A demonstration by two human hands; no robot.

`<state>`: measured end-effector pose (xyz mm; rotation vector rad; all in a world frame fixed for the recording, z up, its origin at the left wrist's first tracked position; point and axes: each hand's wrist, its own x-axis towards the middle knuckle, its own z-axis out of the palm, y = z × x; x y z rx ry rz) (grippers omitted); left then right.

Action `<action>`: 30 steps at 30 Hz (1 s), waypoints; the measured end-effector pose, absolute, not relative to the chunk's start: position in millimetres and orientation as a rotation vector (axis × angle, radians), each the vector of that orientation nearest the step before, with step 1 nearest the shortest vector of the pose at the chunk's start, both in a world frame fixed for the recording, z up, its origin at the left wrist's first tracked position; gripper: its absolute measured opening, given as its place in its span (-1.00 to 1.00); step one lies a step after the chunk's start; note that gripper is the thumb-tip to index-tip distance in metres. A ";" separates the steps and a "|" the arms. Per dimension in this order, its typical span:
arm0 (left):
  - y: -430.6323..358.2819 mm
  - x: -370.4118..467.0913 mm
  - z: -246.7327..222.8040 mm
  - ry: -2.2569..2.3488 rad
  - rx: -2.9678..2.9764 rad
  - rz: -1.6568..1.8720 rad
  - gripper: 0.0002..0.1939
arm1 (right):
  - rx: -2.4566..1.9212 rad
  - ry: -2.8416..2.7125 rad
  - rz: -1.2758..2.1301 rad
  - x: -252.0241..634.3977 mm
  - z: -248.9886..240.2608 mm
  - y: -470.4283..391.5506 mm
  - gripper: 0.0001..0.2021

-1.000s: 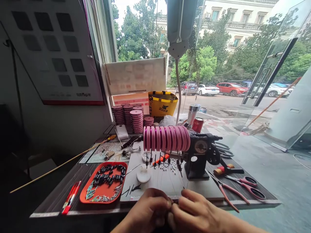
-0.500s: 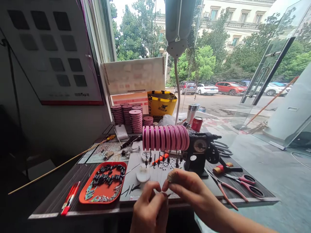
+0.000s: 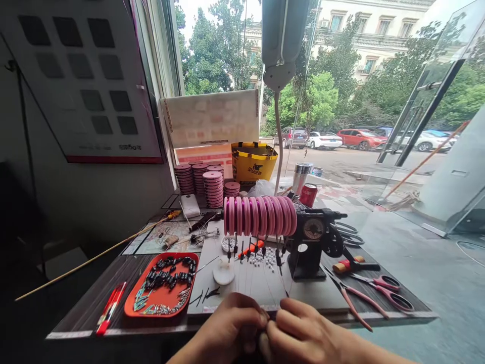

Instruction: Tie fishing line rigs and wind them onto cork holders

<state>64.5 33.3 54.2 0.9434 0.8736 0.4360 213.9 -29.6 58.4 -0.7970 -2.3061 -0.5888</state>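
Observation:
At the table's front edge my left hand [image 3: 237,323] and my right hand [image 3: 303,331] meet, both closed with fingertips pinched together. A thin line [image 3: 267,283] comes down from the row of pink spools [image 3: 261,216] and runs in between my fingers. Whatever else they pinch is hidden behind the knuckles. Just above my right hand, another line ends in a dark tip [image 3: 287,293]. Small black pieces [image 3: 248,254] hang on lines under the spools. The spools sit side by side on a shaft of a black winding machine [image 3: 309,253].
Left of the board [image 3: 242,290] lies an orange tray [image 3: 129,303] with black and metal small parts. White beads [image 3: 267,259] are scattered behind my hands. To the right are pliers [image 3: 358,303], scissors [image 3: 394,293] and a red can [image 3: 308,194]. Pink spool stacks [image 3: 213,189] stand behind.
My hands have come lower and closer together, the right one dropping from its raised position over the board. The camera view has shifted slightly.

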 end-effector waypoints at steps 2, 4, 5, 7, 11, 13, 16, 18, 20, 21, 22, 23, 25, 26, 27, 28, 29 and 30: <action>34.7 66.6 47.6 0.886 0.922 0.416 -0.93 | -0.760 -2.267 -0.664 211.6 53.6 -27.5 -0.49; 35.8 66.2 44.6 0.891 0.913 0.414 -0.92 | -0.742 -2.283 -0.667 209.6 48.7 -25.1 -0.49; 36.2 65.2 44.6 0.893 0.922 0.419 -0.92 | -0.741 -2.303 -0.650 208.9 46.7 -24.3 -0.51; 36.0 62.2 46.3 0.885 0.978 0.443 -0.93 | -0.730 -2.320 -0.567 207.8 44.9 -23.8 -0.57; 29.6 55.3 45.5 0.717 1.600 0.694 -0.89 | -0.947 -2.027 0.204 205.1 57.7 -24.1 -0.64; 24.5 52.5 39.5 0.678 2.065 1.003 -0.82 | -1.071 -1.694 0.722 202.8 70.0 -21.7 -0.68; 21.3 49.0 29.3 0.598 2.644 1.509 -0.79 | -1.053 -1.362 1.117 199.0 84.6 -13.7 -0.68; 23.6 47.0 27.3 0.397 2.951 1.637 -0.78 | -1.014 -1.299 1.226 197.6 87.9 -9.1 -0.67; 27.2 45.8 30.7 0.226 3.123 1.583 -0.76 | -1.017 -1.308 1.255 198.5 86.3 -8.7 -0.69; 28.7 45.8 33.9 0.197 3.111 1.531 -0.75 | -1.054 -1.360 1.203 200.0 84.3 -10.4 -0.74; 29.7 46.4 37.7 0.230 3.011 1.460 -0.74 | -1.095 -1.456 1.099 202.2 81.9 -13.3 -0.80; 30.4 47.5 41.5 0.314 2.827 1.352 -0.76 | -1.123 -1.597 0.942 205.0 79.1 -17.0 -0.86; 31.0 51.2 47.7 0.554 2.218 1.001 -0.83 | -1.105 -1.964 0.491 211.0 73.1 -25.1 -0.92; 31.3 53.4 49.6 0.670 1.839 0.797 -0.88 | -1.056 -2.135 0.242 213.7 70.1 -28.6 -0.87; 31.5 55.7 50.6 0.744 1.501 0.614 -0.92 | -0.995 -2.273 0.009 215.8 67.2 -31.4 -0.82; 31.9 57.8 50.8 0.783 1.241 0.479 -0.96 | -0.931 -2.367 -0.199 217.2 64.5 -33.4 -0.75; 32.2 59.7 50.3 0.809 1.066 0.400 -0.96 | -0.882 -2.411 -0.368 217.8 62.1 -34.4 -0.68; 32.4 61.2 49.6 0.824 0.976 0.367 -0.94 | -0.838 -2.412 -0.485 217.7 60.0 -34.7 -0.61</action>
